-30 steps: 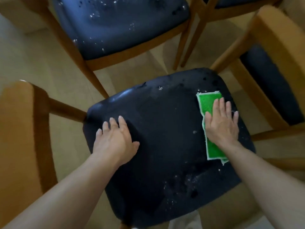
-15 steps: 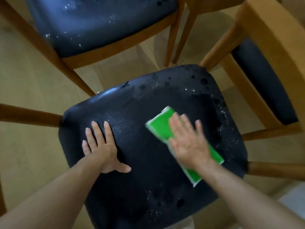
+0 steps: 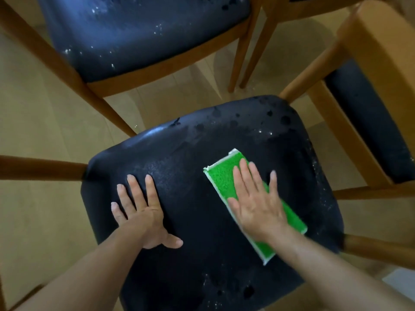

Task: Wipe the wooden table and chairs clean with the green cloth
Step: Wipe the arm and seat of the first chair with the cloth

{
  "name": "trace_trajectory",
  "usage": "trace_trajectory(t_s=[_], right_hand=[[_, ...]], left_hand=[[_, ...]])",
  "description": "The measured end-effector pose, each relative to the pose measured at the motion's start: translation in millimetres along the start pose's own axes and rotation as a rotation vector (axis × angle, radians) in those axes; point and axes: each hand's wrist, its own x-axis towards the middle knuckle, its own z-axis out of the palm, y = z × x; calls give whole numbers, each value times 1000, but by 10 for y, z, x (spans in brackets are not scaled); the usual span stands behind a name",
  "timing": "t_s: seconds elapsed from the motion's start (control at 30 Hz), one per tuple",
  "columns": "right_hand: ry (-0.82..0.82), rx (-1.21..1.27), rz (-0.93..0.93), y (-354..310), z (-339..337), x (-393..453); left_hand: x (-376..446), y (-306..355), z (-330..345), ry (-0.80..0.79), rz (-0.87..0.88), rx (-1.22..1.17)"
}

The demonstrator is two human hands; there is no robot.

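A wooden chair with a dark padded seat (image 3: 197, 158) fills the middle of the head view; the seat is wet and speckled with droplets. A folded green cloth (image 3: 224, 176) lies flat on the seat's right half, slanted from upper left to lower right. My right hand (image 3: 256, 203) presses flat on the cloth with its fingers spread. My left hand (image 3: 141, 212) rests palm-down and spread on the seat's left half, holding nothing.
A second chair with a wet dark seat (image 3: 139, 34) stands at the top. A third chair (image 3: 370, 113) with a wooden frame stands at the right. Chair legs (image 3: 242, 52) cross the light floor (image 3: 38, 122) between them.
My right hand has slid the green cloth from the seat's right edge toward the middle, turning it slantwise. My left hand has stayed planted on the seat.
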Motion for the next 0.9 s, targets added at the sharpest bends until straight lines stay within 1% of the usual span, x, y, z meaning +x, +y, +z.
trace_trajectory(t_s=[0.03, 0.07, 0.17, 0.27, 0.33, 0.37, 0.4, 0.47, 0.53, 0.57, 0.6, 0.63, 0.67, 0.73, 0.77, 0.83, 0.9], right_hand=[[6, -23, -19, 132, -24, 154], [12, -21, 11, 239, -59, 325], [35, 57, 184, 322, -143, 655], [90, 106, 259, 228, -141, 624], [127, 136, 309, 51, -74, 444], [130, 122, 284, -86, -20, 287], [116, 108, 214, -230, 48, 89], [67, 79, -6, -441, 181, -338], [21, 46, -206, -380, 211, -488], [14, 38, -267, -249, 164, -381], [25, 23, -270, -104, 92, -198], [62, 3, -211, 57, 13, 32], [100, -3, -94, 239, -52, 291], [90, 56, 199, 591, -194, 761], [91, 98, 290, 698, -240, 920], [130, 143, 382, 682, -263, 1020], [154, 164, 418, 458, -206, 846]], left_hand=[[6, 6, 1, -2, -7, 3], [13, 10, 4, -2, -13, 6], [22, 10, 9, 3, -8, 12], [11, 7, 9, -1, -1, 7], [0, 5, -4, -4, 6, 11], [-6, 5, -11, -9, 8, 7], [-13, 6, -18, -14, 11, 2], [-32, 7, -22, -14, 18, 2], [-31, 6, -21, -12, 21, 9], [-25, 7, -21, -13, 19, 11], [-18, 9, -22, -14, 16, 10], [-7, 9, -20, -15, 10, 8], [5, 7, -17, -18, 3, 7], [35, 2, -2, -15, -1, 7], [52, -5, 6, -9, 2, 8], [75, -13, 15, -9, 0, 9], [84, -14, 20, -10, -2, 11]])
